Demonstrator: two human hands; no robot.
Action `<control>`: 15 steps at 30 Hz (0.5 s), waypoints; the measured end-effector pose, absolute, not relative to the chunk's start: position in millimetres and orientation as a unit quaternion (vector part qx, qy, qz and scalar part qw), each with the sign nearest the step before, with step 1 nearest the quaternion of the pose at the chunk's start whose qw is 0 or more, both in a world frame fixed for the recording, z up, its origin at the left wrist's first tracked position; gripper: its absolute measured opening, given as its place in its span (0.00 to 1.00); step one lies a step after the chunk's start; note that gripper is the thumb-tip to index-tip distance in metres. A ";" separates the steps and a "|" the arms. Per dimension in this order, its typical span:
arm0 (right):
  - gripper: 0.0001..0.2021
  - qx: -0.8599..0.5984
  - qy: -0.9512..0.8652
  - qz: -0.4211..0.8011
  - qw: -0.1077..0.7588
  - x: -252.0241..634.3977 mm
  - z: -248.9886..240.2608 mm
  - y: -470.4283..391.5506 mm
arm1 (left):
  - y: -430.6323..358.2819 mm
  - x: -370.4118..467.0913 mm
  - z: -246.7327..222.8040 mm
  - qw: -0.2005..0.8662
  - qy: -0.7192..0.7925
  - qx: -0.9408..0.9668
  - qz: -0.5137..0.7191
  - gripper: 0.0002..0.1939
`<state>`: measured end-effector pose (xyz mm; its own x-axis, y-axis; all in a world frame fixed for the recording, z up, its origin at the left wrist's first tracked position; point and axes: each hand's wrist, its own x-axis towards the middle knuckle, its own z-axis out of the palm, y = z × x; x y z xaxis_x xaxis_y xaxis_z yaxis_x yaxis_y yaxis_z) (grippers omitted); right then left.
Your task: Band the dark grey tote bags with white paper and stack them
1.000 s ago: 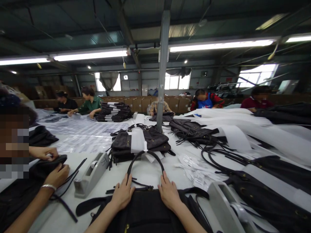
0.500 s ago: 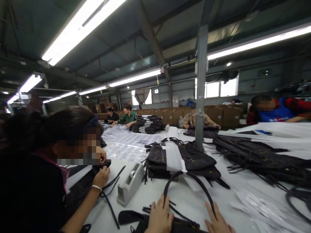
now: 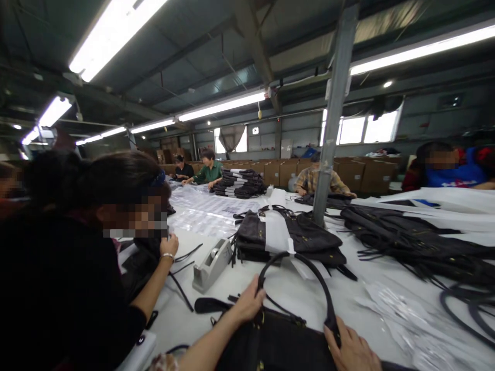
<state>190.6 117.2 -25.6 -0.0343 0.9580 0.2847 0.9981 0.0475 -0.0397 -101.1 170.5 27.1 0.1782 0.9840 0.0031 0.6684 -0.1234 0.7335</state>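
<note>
The white surface (image 3: 228, 288) spreads widest; on it, at 6 o'clock, lies a dark bag (image 3: 294, 340). Its black handle (image 3: 327, 292) arches towards 12 o'clock. The left hand (image 3: 247, 301) has its fingers clamped on the handle's 8 o'clock end, the right hand (image 3: 353, 348) on its 4 o'clock end. Setting the handle upright seems in hand; moving it calls for even pressure.

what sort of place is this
Probably a bag factory or workshop: piles of dark bags lie on a white table, a tape dispenser stands there too, and brown boxes line the background.
</note>
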 end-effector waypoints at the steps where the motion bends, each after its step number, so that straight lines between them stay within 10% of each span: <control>1: 0.19 -0.692 -0.707 -0.075 0.126 187.5 -21.2 114.7 | 173.0 -112.7 33.0 0.307 0.592 0.690 0.281 0.33; 15: 0.21 -0.743 -0.656 -0.041 0.130 172.6 -14.8 116.0 | 157.7 -228.2 0.4 0.240 0.650 0.644 0.323 0.19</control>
<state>172.6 116.0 -14.8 0.1373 0.9633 0.2305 0.9844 -0.1069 -0.1394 -228.2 157.7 0.4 -0.0544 0.9931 0.1037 0.6837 -0.0387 0.7288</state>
